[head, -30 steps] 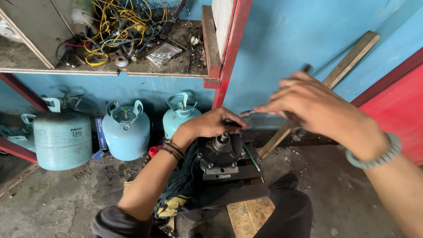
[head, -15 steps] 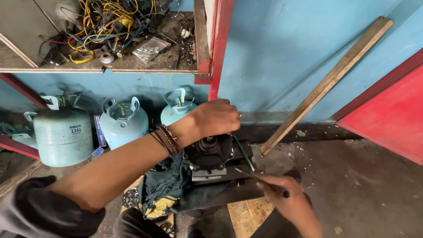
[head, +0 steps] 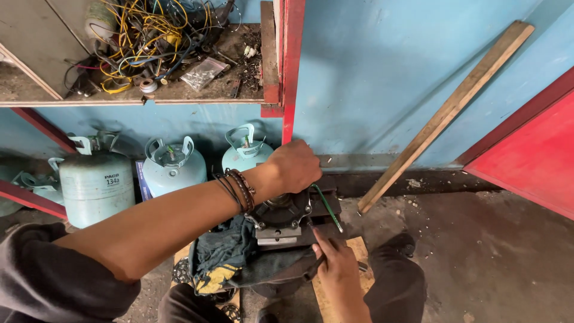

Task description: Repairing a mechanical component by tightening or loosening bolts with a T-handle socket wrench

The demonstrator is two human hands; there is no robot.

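On the floor before the blue wall (head: 371,72), my left hand (head: 296,166) closing over the dark compressor (head: 284,215), my right hand (head: 335,260) gripping a green-handled tool (head: 326,206), pale gas cylinders (head: 170,170) standing behind.

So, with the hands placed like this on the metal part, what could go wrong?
1. The left hand presses on the dark metal compressor, and the right hand works a thin tool close by; a slip might hit the fingers.
2. The compressor rests on a crumpled cloth, so it may shift.
3. The green screwdriver lies loose and could roll off.
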